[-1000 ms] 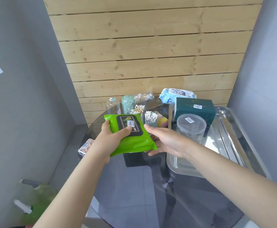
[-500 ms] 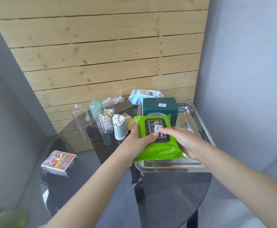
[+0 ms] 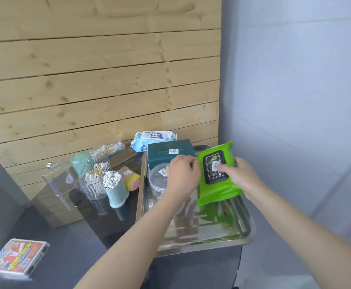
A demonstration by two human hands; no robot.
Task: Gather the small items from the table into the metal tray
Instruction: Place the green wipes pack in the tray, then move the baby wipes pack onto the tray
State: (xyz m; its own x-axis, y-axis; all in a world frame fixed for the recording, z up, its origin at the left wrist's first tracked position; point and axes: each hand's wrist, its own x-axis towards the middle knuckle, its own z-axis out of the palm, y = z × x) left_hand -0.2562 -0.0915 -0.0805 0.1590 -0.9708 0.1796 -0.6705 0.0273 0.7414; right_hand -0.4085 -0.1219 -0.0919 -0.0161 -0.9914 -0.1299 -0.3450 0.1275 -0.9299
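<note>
A metal tray sits at the right end of the dark round table. Inside it stand a teal box and a clear lidded jar. I hold a green wipes pack with a black lid just above the tray's right half, tilted, its reflection showing in the tray floor. My right hand grips the pack's right side with the thumb on the lid. My left hand curls around its left edge, in front of the jar.
On the table left of the tray are a mint cup of cotton swabs, a clear swab holder, a yellow-pink item, a clear bottle, a swab bag, a blue wipes pack and a playing-card box.
Both hands carried the green wipes pack rightward from over the table to above the tray's right half. The view has swung right too.
</note>
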